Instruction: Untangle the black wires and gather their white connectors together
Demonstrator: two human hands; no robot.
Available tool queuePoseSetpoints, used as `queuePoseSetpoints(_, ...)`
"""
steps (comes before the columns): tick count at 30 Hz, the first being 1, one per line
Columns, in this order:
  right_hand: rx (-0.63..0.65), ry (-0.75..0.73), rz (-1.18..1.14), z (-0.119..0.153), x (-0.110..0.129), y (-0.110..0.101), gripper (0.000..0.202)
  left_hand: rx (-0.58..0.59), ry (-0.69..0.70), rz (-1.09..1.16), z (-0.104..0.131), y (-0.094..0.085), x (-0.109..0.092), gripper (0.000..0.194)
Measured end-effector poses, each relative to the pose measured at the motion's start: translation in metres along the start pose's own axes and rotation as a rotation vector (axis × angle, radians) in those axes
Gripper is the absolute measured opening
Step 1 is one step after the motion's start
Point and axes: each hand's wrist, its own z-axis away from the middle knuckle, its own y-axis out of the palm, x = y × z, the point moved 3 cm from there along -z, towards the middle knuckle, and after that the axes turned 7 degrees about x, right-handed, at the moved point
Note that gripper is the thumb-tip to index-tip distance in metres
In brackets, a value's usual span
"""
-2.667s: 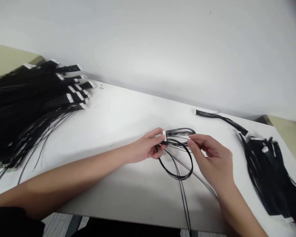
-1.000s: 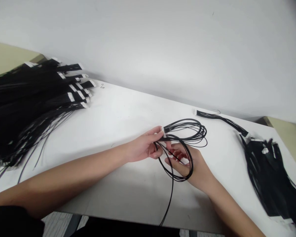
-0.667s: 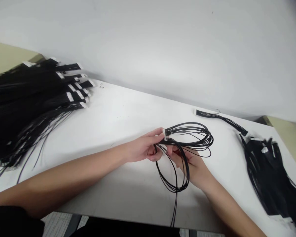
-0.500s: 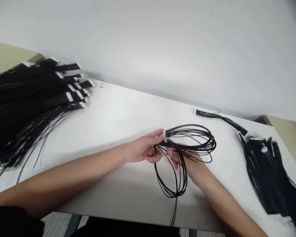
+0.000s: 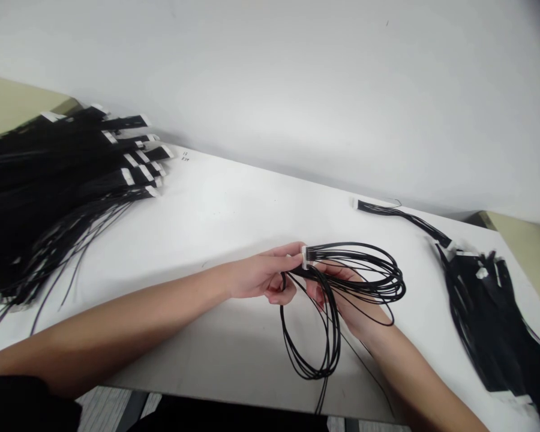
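My left hand (image 5: 276,276) pinches a black wire harness (image 5: 364,249) beside its white connector (image 5: 305,257), thumb on top and the lower fingers curled. From the connector the wires bend right in a wide loop and come back to the hand. A second loop hangs below, with loose ends trailing toward the table's front edge. Behind the wires is my right hand (image 5: 337,288), its fingers closed around part of the bundle just right of the connector. The strands partly cover those fingers.
A large heap of black wire harnesses (image 5: 63,162) with white connectors lies at the left of the white table (image 5: 234,204). A smaller pile of harnesses (image 5: 486,318) lies at right, one harness (image 5: 405,215) stretching out behind it. A pale wall (image 5: 270,90) stands behind.
The connector and the right-hand loop have moved slightly right and down, and the hanging loop sits lower. My right hand has come closer to the connector. A loose wire now shows beside my right forearm.
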Motion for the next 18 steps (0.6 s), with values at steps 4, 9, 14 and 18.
queuePoseSetpoints(4, 0.044, -0.005, 0.15, 0.002, 0.008, 0.0, 0.026, -0.06, 0.048, -0.004, -0.001, -0.002, -0.002, 0.02)
queuePoseSetpoints(9, 0.084, 0.029, 0.163, 0.012, 0.022, -0.009, 0.016, -0.254, 0.101, 0.017, -0.001, -0.005, -0.005, 0.019)
queuePoseSetpoints(14, 0.042, -0.056, 0.138, 0.028, 0.032, -0.02, 0.012, -0.373, 0.093, 0.059, -0.001, -0.007, -0.005, 0.019)
queuePoseSetpoints(18, 0.047, -0.218, -0.038, 0.033, 0.036, -0.021, 0.008, -0.37, 0.079, 0.044, -0.003, -0.009, -0.003, 0.02)
